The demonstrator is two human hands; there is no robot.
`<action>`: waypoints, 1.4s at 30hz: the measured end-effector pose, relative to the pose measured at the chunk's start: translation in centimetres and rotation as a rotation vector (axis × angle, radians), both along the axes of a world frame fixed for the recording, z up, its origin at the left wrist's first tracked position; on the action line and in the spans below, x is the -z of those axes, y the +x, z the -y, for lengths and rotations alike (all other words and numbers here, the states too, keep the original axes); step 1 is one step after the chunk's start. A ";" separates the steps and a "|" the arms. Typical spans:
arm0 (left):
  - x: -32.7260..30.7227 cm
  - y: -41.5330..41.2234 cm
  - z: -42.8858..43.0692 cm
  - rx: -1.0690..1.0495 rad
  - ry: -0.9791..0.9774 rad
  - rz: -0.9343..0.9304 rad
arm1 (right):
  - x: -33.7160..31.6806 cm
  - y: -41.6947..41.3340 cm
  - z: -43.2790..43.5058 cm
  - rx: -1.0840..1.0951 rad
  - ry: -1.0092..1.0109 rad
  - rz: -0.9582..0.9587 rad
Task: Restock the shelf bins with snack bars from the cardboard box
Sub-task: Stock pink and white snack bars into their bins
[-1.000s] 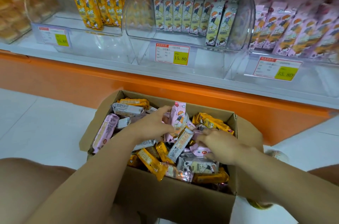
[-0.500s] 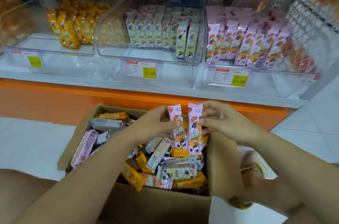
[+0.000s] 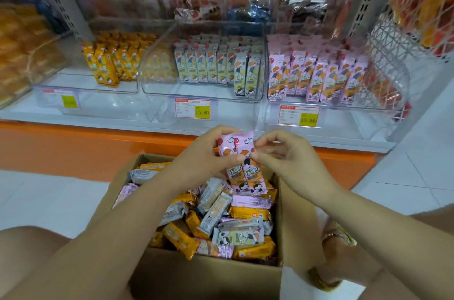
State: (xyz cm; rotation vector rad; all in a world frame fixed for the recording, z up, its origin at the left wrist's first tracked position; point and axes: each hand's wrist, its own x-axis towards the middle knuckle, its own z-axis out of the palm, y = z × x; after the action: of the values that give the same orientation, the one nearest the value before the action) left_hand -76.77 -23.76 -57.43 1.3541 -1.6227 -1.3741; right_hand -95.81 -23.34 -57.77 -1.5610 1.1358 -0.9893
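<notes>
At 6 o'clock, open cardboard box [image 3: 204, 275], heaped with loose snack bars [image 3: 216, 216] in orange, pink and pale wrappers. On the shelf, three clear bins. At 10 o'clock, left bin [image 3: 81, 83], with orange bars [image 3: 105, 66] standing toward the back. At 12 o'clock, middle bin [image 3: 196, 93], with pale bars [image 3: 208, 66] upright in rows. At 2 o'clock, right bin [image 3: 294, 103], with shelved pink bars [image 3: 319, 76] upright.

Just above the box's far edge, two held pink bars [image 3: 245, 176], upright side by side. Gripped by left hand [image 3: 199, 164], thumb across the front. Pinched at the right edge by right hand [image 3: 292, 162].

Against half a second ago: pair drawn tight together, view tilted up toward the upper shelf.
</notes>
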 end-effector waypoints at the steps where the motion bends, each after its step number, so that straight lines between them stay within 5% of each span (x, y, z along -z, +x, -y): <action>1: 0.4 0.6 -0.2 -0.008 0.006 0.008 | 0.5 0.4 0.0 -0.029 -0.003 -0.028; 4: 2.0 2.4 -0.5 -0.062 0.030 0.067 | 3.1 0.6 0.8 -0.124 0.004 -0.195; 9: 4.2 5.1 -0.2 -0.191 0.062 0.182 | 8.7 -0.1 2.4 -0.341 -0.035 -0.918; 21: 6.7 6.5 0.2 -0.235 0.120 0.293 | 14.3 3.0 4.0 -0.539 -0.101 -1.382; 24: 6.5 6.3 0.2 -0.212 0.087 0.303 | 13.0 2.8 3.5 -0.526 -0.098 -1.292; 31: 4.7 5.2 0.6 -0.136 0.000 0.384 | 4.8 -0.2 3.7 -0.224 0.086 -0.532; 37: 0.7 3.3 0.4 0.019 0.018 0.364 | 0.8 -1.8 2.5 -0.270 0.216 -0.320; 42: -2.1 1.8 0.3 0.077 -0.007 0.352 | -2.4 -2.6 1.5 -0.268 0.117 -0.368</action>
State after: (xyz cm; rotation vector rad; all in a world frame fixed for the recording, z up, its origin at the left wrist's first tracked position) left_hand -74.98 -24.10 -55.29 1.6139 -1.9211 -1.2207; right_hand -98.44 -24.82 -55.35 -1.7883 1.1669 -0.4613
